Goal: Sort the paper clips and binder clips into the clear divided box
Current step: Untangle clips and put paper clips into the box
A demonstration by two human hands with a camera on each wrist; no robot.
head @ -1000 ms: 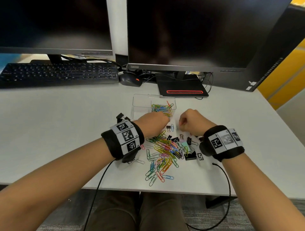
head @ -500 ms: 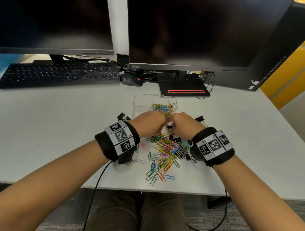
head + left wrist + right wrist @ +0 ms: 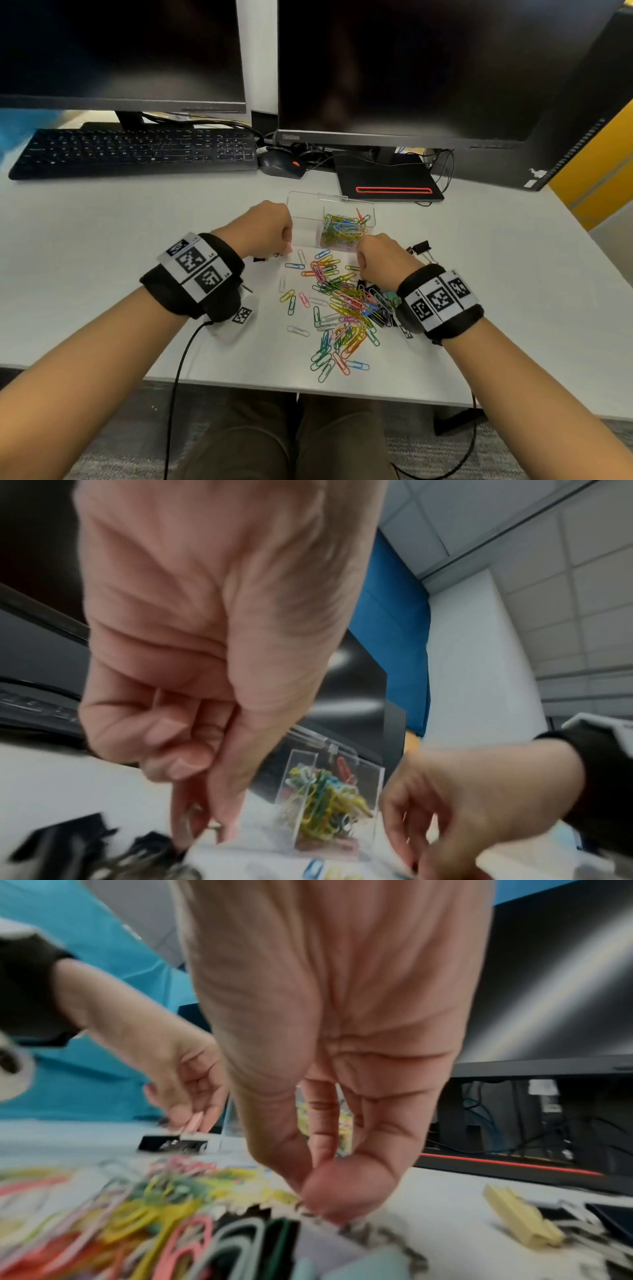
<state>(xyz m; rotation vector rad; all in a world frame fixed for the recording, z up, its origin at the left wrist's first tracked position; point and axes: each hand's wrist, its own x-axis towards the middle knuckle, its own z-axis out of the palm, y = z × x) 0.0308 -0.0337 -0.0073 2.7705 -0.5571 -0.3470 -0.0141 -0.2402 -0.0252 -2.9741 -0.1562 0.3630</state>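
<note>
a person's two hands work over a white bench [image 3: 102,260]. the left hand [image 3: 263,230], fingers curled, pinches a pink binder clip [image 3: 192,1123] just left of the clear box [image 3: 308,219]. the right hand [image 3: 383,260] pinches at the edge of a pile of coloured paper clips [image 3: 342,308]; what it holds is too blurred to tell. more paper clips fill the box's right compartment [image 3: 344,228].

Right hand [image 3: 329,1053] fingertips [image 3: 339,1194] at blurred clip pile [image 3: 143,1213].
</note>
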